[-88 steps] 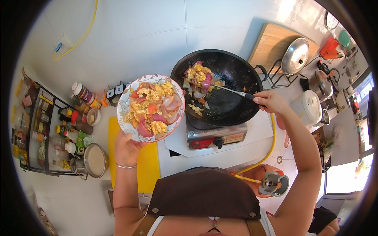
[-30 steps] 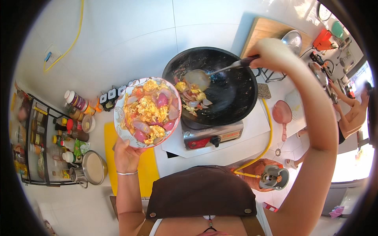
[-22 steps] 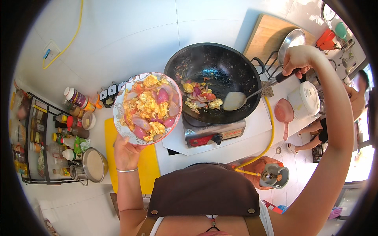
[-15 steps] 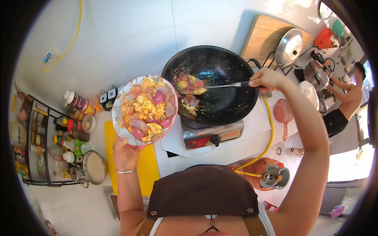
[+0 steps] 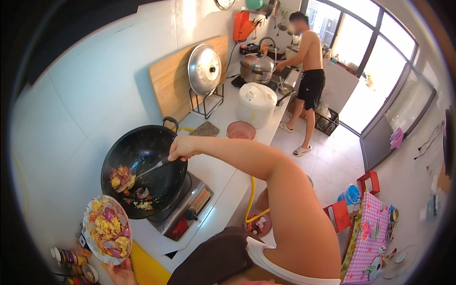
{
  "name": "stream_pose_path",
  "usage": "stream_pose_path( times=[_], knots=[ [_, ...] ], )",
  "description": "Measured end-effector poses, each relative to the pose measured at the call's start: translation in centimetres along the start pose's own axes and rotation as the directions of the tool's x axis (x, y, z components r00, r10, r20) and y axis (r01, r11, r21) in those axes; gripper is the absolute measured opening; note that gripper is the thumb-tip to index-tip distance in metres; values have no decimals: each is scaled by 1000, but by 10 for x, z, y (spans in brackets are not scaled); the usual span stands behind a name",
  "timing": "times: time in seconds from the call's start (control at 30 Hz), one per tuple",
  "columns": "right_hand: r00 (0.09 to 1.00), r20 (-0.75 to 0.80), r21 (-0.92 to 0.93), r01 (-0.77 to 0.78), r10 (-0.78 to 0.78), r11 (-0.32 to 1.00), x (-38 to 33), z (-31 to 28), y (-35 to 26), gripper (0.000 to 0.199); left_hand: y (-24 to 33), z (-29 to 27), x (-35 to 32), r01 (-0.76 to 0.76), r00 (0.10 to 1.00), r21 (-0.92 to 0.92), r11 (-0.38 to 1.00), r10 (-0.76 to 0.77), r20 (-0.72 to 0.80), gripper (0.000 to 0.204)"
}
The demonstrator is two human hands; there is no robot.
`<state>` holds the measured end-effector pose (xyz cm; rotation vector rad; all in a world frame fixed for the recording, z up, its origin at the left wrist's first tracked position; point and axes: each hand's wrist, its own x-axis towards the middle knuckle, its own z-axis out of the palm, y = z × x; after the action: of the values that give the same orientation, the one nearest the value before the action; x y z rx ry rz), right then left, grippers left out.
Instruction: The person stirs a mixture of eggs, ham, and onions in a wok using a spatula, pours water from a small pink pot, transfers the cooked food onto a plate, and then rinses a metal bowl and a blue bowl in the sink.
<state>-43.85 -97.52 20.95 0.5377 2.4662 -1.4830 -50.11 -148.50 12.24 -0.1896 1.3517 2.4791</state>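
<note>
My left hand (image 5: 121, 273) grips the lower edge of a patterned plate (image 5: 113, 260), tilted beside the wok's left rim. Scrambled egg with chunks of red onion (image 5: 108, 225) fills the plate. My right hand (image 5: 180, 147) is closed round the dark handle of a spatula (image 5: 151, 169). The spatula reaches into a large black wok (image 5: 164, 142), and its blade is covered by a small heap of egg and onion (image 5: 123, 179). A few scraps lie lower in the wok, which stands on a gas stove (image 5: 183, 204).
A yellow cutting board (image 5: 148, 267) lies under my left arm, with jars (image 5: 69, 255) beside it. Beyond the wok are a lid (image 5: 204, 70) on a rack, a white cooker (image 5: 257, 105) and a pink dipper (image 5: 241, 130). Another person (image 5: 311, 57) stands at the far counter near a steel pot (image 5: 257, 66).
My view has swung to the right, showing more of the room and the other person. The spatula still holds food in the wok, and the plate stays by its left rim.
</note>
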Motion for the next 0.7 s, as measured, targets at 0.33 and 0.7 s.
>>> stream_pose_path(
  times=[0.33, 0.7],
  knots=[
    [992, -88, -190, 76, -94, 979, -39, -22, -16, 36, 3, 34, -26, 9, 981, -92, 996, 10, 195, 60],
    [975, -215, -170, 26, -63, 985, -177, -41, -132, 20, 9, 92, -35, 62, 980, 35, 997, -68, 187, 55]
  ],
)
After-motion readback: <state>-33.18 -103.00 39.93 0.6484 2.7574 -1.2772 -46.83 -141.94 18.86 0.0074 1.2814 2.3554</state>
